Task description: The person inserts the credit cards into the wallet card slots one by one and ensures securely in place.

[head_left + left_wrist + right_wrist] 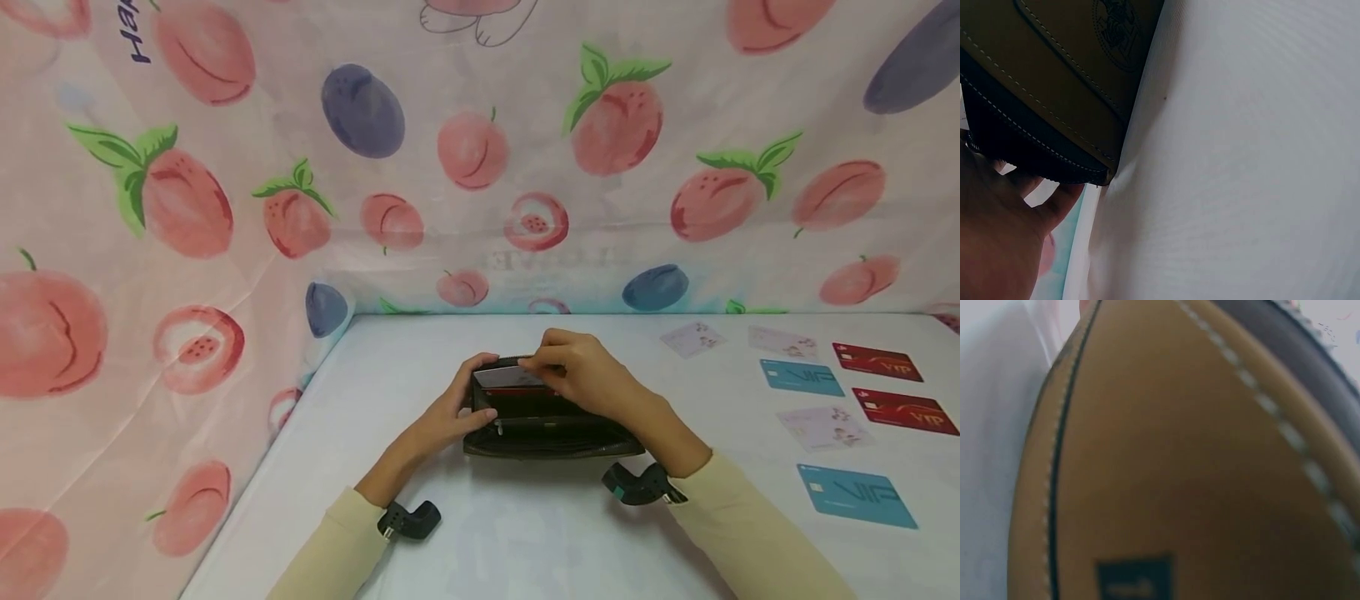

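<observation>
A zip-around wallet (558,446) stands unzipped on the white table, its dark inside facing up. Its brown leather outside (1054,69) with pale stitching fills much of both wrist views. My left hand (442,412) grips the wallet's left end, thumb on the inner divider beside a small zipper pull (498,427). In the far part of the wallet, a pale card (510,377) sticks up, and a red edge (517,392) shows just in front of it. My right hand (588,375) pinches the pale card's top right corner with curled fingers. The right wrist view hides that hand behind leather.
Several cards lie spread on the right of the table: blue VIP cards (855,496), red VIP cards (903,410) and pale patterned cards (825,427). A fruit-printed curtain (472,225) rises behind the table and along its left side.
</observation>
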A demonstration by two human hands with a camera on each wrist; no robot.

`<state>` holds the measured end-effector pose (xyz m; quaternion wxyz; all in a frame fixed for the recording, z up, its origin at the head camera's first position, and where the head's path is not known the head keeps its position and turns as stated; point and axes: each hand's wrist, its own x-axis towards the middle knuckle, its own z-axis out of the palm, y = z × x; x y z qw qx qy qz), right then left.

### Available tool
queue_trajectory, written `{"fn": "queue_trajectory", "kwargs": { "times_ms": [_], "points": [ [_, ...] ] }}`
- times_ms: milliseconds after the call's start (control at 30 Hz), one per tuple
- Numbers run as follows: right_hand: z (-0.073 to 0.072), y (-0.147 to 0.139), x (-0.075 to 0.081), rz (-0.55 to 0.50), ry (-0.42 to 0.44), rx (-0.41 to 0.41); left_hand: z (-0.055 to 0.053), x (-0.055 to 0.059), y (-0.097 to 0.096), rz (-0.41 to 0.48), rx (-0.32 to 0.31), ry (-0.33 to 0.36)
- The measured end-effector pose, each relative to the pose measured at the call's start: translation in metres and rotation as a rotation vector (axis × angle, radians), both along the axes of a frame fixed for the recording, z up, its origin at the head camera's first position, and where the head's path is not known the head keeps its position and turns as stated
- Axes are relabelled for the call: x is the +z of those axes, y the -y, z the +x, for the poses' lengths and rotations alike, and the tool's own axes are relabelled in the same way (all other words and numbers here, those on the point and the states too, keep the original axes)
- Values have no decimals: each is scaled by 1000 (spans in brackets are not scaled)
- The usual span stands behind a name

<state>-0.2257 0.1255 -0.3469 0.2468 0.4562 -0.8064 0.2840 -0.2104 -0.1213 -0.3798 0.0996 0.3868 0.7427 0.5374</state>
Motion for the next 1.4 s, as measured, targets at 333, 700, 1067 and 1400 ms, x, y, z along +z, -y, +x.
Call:
{"fn": "queue_trajectory", "kwargs": {
  "times_ms": [333, 700, 1067, 1400],
  "points": [
    [-3, 1, -6, -6, 29, -19, 2, 1, 0, 9, -3, -1],
    [6, 3, 1, 46, 67, -70, 2, 2, -3, 8, 6, 9],
    [5, 11, 0, 29, 98, -75, -8, -13, 3, 42, 9, -1],
    [8, 6, 5, 135, 106, -171, -1, -3, -1, 60, -27, 40]
  ]
}}
